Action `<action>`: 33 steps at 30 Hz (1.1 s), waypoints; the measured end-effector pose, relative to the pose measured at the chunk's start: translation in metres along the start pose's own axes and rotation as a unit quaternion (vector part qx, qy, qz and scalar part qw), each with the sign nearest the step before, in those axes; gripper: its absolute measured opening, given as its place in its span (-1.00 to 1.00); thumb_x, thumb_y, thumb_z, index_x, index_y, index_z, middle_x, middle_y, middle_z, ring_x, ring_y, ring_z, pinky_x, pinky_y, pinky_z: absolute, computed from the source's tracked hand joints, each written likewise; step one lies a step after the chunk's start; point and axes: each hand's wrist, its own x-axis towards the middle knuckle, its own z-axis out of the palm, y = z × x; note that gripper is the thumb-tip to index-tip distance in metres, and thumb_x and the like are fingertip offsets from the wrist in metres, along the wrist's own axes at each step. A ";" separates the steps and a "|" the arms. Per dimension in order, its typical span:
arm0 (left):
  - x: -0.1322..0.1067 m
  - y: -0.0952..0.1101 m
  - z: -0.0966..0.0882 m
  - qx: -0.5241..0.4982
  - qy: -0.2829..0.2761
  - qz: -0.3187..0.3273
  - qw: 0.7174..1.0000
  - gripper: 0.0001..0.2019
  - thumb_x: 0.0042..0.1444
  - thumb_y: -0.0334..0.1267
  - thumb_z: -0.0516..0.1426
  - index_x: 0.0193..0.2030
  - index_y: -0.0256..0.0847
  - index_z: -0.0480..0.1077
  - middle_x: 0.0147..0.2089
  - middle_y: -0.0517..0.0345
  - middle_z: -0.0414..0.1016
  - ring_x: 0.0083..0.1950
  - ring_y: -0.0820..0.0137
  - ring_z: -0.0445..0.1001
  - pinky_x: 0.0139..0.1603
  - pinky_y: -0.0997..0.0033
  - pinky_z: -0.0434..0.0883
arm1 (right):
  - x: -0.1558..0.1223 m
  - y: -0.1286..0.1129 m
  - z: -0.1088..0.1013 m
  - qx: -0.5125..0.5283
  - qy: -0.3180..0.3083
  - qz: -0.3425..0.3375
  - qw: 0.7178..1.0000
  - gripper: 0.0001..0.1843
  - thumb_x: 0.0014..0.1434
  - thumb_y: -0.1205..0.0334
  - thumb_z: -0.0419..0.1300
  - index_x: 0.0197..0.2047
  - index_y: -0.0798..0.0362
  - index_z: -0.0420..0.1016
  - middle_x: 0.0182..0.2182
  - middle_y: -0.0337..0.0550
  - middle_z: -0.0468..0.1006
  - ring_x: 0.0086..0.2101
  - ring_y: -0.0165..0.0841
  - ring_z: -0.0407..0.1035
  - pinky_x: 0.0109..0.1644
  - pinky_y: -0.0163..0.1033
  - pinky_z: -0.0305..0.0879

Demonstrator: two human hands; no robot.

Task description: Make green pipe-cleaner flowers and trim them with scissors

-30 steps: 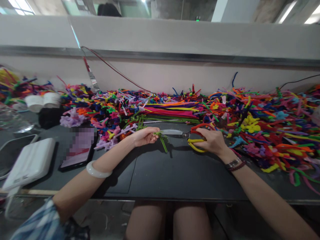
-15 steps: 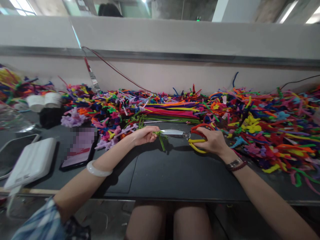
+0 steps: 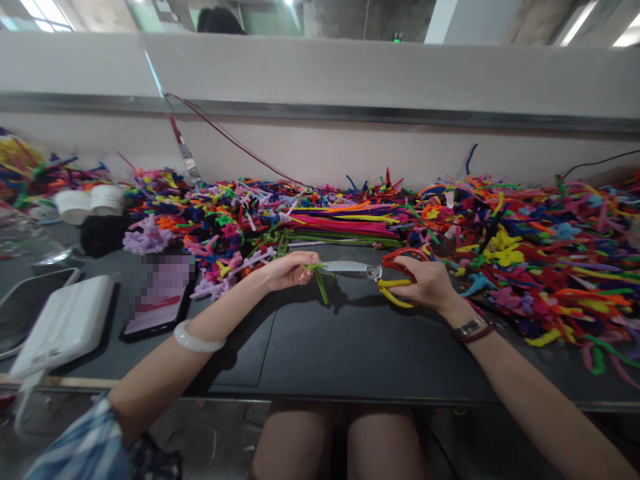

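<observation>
My left hand [image 3: 295, 271] is closed in a pinch on a green pipe cleaner piece [image 3: 321, 287], whose stem hangs down from the fingertips. In my right hand [image 3: 425, 283] is a pair of scissors [image 3: 350, 268] with red and yellow handles. The blades point left, their tips at the green pipe cleaner beside my left fingertips; whether they touch it I cannot tell. Behind my hands lies a bundle of straight pipe cleaners [image 3: 345, 227] in pink, purple, yellow and green.
Heaps of colourful pipe cleaner pieces [image 3: 540, 247] line the back and right of the dark table [image 3: 360, 353]. At left lie a phone [image 3: 160, 300], a white power bank [image 3: 65, 323] and white cups [image 3: 90, 203]. A low partition [image 3: 320, 73] stands behind.
The scissors have shifted very slightly in my right hand's grip area, and the green stem's angle has changed a little. Both hands stay almost in place.
</observation>
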 end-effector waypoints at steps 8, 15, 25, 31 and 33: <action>0.000 -0.001 0.002 0.022 -0.002 0.010 1.000 -0.89 -0.08 -0.41 0.13 -0.54 -0.33 0.25 -0.70 0.29 0.24 -0.72 0.67 0.21 -0.69 0.75 0.16 | 0.002 -0.002 -0.002 0.010 0.008 -0.019 1.000 -0.56 -0.08 -0.03 0.14 -0.23 0.14 0.41 -0.46 -0.12 0.56 -0.60 -0.38 0.40 -0.52 -0.34 0.25; 0.001 -0.002 0.005 0.045 0.011 0.005 0.999 -0.91 -0.11 -0.42 0.14 -0.54 -0.34 0.27 -0.71 0.28 0.26 -0.72 0.67 0.20 -0.70 0.74 0.16 | 0.002 -0.004 -0.003 0.009 0.004 -0.028 1.000 -0.56 -0.06 -0.05 0.12 -0.23 0.14 0.41 -0.45 -0.11 0.56 -0.58 -0.38 0.41 -0.50 -0.34 0.27; 0.000 -0.001 0.007 0.060 0.029 0.002 0.998 -0.92 -0.08 -0.44 0.10 -0.54 -0.33 0.27 -0.70 0.27 0.27 -0.72 0.67 0.21 -0.70 0.75 0.17 | 0.002 -0.002 -0.001 -0.003 0.010 -0.052 0.999 -0.57 -0.04 -0.02 0.14 -0.23 0.17 0.40 -0.40 -0.09 0.57 -0.53 -0.36 0.43 -0.48 -0.34 0.29; 0.001 -0.002 0.006 0.061 0.032 0.006 0.998 -0.91 -0.08 -0.44 0.10 -0.54 -0.33 0.27 -0.70 0.28 0.27 -0.72 0.67 0.22 -0.70 0.75 0.18 | 0.002 -0.001 -0.001 -0.012 0.012 -0.065 0.998 -0.57 0.01 -0.03 0.10 -0.22 0.18 0.39 -0.39 -0.07 0.57 -0.49 -0.34 0.45 -0.45 -0.33 0.31; 0.001 -0.002 0.005 0.058 0.034 0.004 0.998 -0.91 -0.08 -0.44 0.10 -0.54 -0.33 0.26 -0.70 0.28 0.27 -0.72 0.67 0.22 -0.70 0.75 0.18 | 0.002 0.000 -0.001 -0.019 0.009 -0.067 0.998 -0.57 0.03 -0.04 0.08 -0.22 0.18 0.39 -0.39 -0.06 0.57 -0.48 -0.33 0.45 -0.43 -0.33 0.31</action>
